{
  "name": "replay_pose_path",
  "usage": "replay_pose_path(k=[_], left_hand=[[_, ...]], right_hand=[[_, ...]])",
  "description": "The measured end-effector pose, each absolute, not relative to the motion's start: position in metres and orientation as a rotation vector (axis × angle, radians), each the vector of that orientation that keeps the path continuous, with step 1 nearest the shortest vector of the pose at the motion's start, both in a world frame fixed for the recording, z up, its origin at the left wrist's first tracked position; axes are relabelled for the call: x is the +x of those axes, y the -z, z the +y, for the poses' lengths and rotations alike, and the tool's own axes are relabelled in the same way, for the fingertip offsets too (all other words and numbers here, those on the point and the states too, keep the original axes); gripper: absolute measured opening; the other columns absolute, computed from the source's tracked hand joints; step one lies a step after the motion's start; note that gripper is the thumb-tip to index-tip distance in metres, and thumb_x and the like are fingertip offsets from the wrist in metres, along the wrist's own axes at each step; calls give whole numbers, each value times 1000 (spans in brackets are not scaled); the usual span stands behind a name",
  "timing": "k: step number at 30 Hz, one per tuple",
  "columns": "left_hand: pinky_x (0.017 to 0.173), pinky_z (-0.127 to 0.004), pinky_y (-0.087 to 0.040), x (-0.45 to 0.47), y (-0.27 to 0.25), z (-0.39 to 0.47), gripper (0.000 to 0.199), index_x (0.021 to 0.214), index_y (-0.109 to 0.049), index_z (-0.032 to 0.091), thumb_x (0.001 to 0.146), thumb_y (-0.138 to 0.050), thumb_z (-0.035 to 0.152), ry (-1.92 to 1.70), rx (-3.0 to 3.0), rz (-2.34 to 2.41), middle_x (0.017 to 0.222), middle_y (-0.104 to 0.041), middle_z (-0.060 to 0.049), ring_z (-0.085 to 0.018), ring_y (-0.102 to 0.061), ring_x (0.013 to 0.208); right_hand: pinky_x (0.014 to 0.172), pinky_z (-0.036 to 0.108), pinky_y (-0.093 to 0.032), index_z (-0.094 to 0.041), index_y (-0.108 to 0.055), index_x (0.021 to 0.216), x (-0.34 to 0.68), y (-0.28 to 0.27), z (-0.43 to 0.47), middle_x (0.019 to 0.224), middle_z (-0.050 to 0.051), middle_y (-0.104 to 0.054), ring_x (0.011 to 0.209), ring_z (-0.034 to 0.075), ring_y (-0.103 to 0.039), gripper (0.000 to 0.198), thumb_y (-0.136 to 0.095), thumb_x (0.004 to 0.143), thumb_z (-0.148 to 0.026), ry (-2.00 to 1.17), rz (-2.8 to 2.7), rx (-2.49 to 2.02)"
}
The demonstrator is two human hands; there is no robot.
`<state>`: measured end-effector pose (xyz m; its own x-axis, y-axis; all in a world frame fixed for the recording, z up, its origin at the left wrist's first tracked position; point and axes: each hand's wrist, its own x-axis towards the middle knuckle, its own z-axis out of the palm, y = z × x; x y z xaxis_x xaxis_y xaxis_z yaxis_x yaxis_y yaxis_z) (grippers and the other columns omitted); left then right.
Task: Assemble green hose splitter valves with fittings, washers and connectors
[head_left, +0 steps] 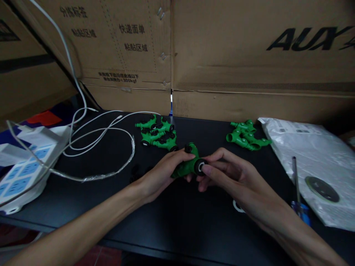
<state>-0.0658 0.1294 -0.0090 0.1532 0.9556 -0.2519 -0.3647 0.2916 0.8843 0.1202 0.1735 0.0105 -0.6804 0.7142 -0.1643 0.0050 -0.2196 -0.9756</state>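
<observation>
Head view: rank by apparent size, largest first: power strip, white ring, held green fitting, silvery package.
1. Silvery package, cut by the frame
2. Power strip, also cut
3. Held green fitting, partly covered
4. White ring, partly hidden

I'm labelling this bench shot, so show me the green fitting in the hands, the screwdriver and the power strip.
Green fitting (189,166): head view, on its green body.
Screwdriver (297,190): head view, on its metal shaft.
Power strip (29,170): head view, on its blue socket face.

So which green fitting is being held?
The green fitting in the left hand, its black collar touching the right hand; the other fittings lie on the table.
</observation>
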Motion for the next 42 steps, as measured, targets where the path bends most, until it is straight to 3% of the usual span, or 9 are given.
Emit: replay_pose_path(k=[32, 42], left_hand=[[69, -25, -43, -63, 9, 131, 15, 89, -63, 17, 91, -61, 32, -1105, 870, 1027, 80, -61, 1, -13, -53, 72], [66, -25, -43, -67, 4, 131, 26, 79, -66, 16, 91, -62, 38, -1100, 757, 976, 75, -64, -1, -13, -55, 68]], right_hand=[[70, 22, -52, -20, -56, 85, 120, -5, 169, 87, 2, -75, 71, 10, -65, 28, -79, 87, -35, -1981, -1418, -872], [74, 23, -61, -22, -59, 102, 117, -10, 167, 83, 1, -75, 74, 12, -72, 25, -78, 86, -28, -1808, -1606, -780]])
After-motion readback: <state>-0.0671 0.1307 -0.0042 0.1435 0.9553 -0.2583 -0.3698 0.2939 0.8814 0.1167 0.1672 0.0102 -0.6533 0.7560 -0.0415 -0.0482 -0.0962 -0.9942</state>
